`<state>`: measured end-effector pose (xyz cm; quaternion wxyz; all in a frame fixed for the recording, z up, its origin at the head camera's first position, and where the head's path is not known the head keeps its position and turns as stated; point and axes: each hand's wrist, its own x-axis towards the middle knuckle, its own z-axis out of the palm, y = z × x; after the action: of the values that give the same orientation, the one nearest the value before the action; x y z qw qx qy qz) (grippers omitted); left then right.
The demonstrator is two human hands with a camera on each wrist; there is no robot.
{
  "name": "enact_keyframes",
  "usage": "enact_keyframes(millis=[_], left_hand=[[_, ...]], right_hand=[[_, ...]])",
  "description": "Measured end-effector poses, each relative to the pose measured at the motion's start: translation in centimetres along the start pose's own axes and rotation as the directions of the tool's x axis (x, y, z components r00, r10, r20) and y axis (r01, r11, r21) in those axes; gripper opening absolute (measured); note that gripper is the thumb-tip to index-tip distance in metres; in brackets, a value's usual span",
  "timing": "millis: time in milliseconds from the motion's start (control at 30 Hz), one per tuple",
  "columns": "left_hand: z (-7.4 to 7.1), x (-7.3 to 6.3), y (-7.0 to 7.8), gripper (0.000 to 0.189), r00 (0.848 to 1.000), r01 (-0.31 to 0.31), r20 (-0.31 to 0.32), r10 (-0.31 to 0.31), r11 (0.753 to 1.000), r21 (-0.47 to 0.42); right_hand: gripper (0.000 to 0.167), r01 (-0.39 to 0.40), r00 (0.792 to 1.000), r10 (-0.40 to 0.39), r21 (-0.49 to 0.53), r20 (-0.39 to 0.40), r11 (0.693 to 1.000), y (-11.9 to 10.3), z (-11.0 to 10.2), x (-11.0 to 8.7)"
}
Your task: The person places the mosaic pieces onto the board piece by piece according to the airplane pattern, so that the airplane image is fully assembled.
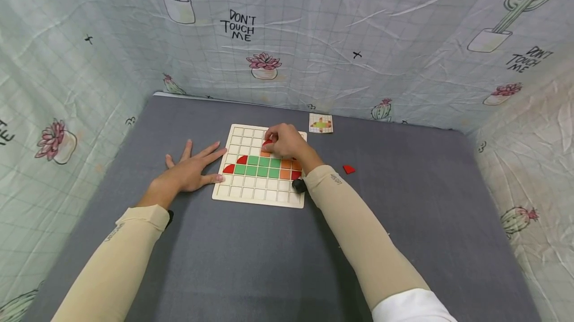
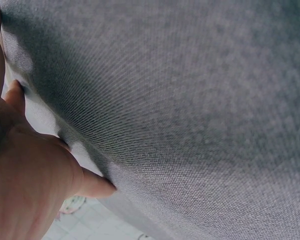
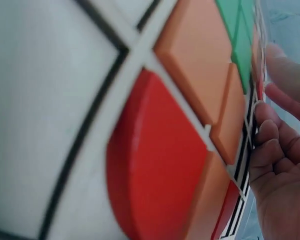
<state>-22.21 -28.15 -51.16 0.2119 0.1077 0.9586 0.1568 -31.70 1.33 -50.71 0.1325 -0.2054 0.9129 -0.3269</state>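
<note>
A pale gridded board point(image 1: 259, 194) lies on the grey cloth, with green squares point(image 1: 263, 166) in two rows. Orange squares point(image 1: 285, 174) sit to their right, and red quarter-round pieces fill end cells, such as the red piece point(image 3: 157, 160) large in the right wrist view. My right hand point(image 1: 287, 141) pinches a red quarter-round piece point(image 1: 267, 143) between thumb and fingers, right at the cell above an orange square point(image 1: 265, 153). My left hand point(image 1: 190, 170) is spread flat, its thumb and index finger at the board's left edge, the other fingers on the cloth.
One loose red piece point(image 1: 349, 169) lies on the cloth right of the board. Behind the board is a small pattern card point(image 1: 320, 123) showing a coloured shape. Printed curtains point(image 1: 314, 38) enclose the table point(image 1: 412, 192) at the back and sides.
</note>
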Motion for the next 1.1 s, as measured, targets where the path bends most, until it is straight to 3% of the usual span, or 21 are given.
enact_keyframes(millis=[300, 533, 700, 833, 967, 1100], left_hand=[[-0.1, 0.2, 0.2, 0.091, 1.0, -0.008, -0.005, 0.008, 1.0, 0.005], [-0.2, 0.1, 0.3, 0.088, 1.0, -0.009, -0.001, 0.009, 1.0, 0.004], [-0.2, -0.1, 0.1, 0.089, 1.0, -0.014, -0.003, 0.014, 1.0, 0.004], [-0.2, -0.2, 0.1, 0.09, 1.0, -0.011, 0.0, 0.011, 1.0, 0.006], [-0.2, -0.2, 0.3, 0.09, 1.0, -0.011, 0.004, 0.011, 1.0, 0.007], [0.0, -0.2, 0.3, 0.089, 1.0, -0.01, 0.005, 0.01, 1.0, 0.005]], right_hand=[[0.017, 0.062, 0.994, -0.041, 0.221, -0.098, 0.973, 1.9, -3.1, -2.3], [0.015, 0.056, 0.992, -0.035, 0.177, -0.117, 0.983, 5.2, -6.6, -5.9], [0.015, -0.04, 0.996, 0.051, 0.139, -0.077, 0.989, 7.2, -8.2, -9.1], [0.015, -0.047, 0.996, 0.053, 0.084, -0.071, 0.995, 8.3, -7.8, -11.0], [0.023, -0.037, 0.992, 0.038, 0.015, -0.122, 0.999, 8.2, -6.1, -12.4], [0.035, -0.082, 0.983, 0.075, -0.034, -0.167, 0.996, 7.8, -4.3, -13.1]])
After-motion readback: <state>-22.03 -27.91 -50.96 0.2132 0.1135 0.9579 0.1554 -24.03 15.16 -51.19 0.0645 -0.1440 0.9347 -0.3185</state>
